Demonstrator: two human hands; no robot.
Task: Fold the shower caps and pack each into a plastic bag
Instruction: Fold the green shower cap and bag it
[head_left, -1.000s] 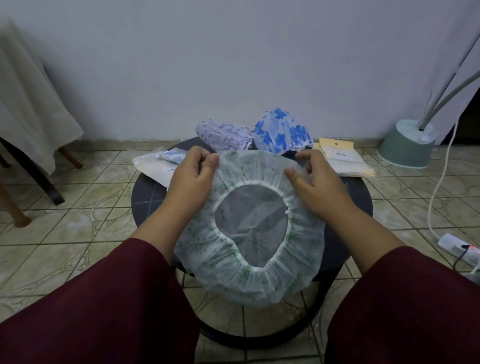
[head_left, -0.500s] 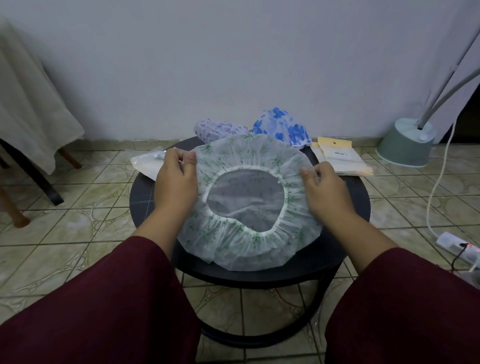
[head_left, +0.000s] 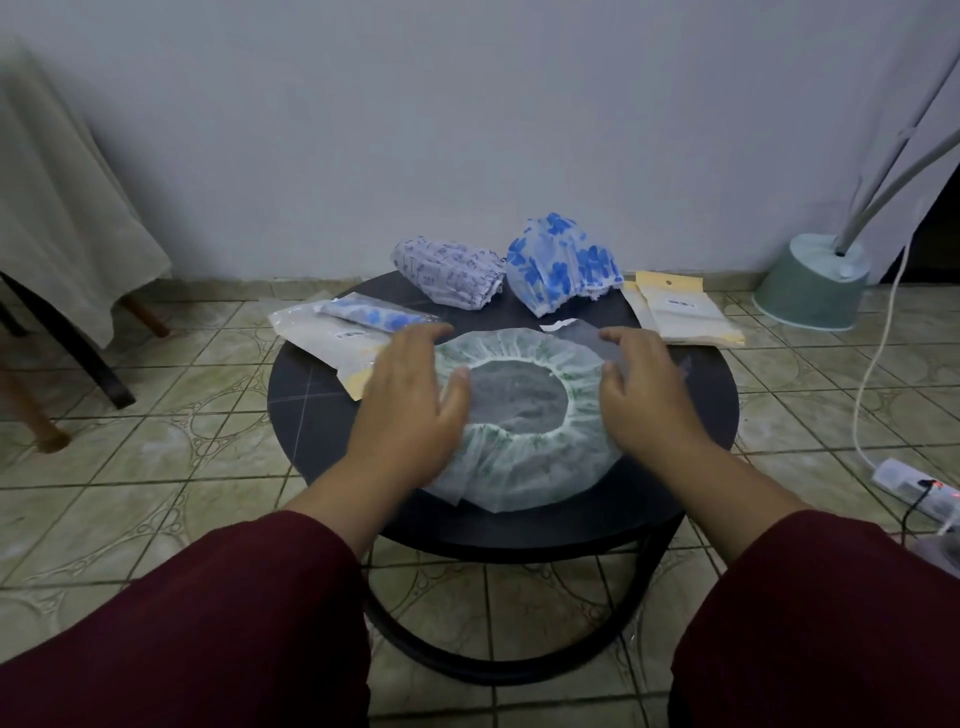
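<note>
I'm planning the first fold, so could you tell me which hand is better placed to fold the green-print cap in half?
Probably the left hand. It lies flat on the left side of the green-print cap, thumb at the elastic opening, so it could lift that side over. The right hand, open with bent fingers, can steady the right edge.

A green-print shower cap lies flat on the round bench, left hand and right hand spread open on its sides.
</note>
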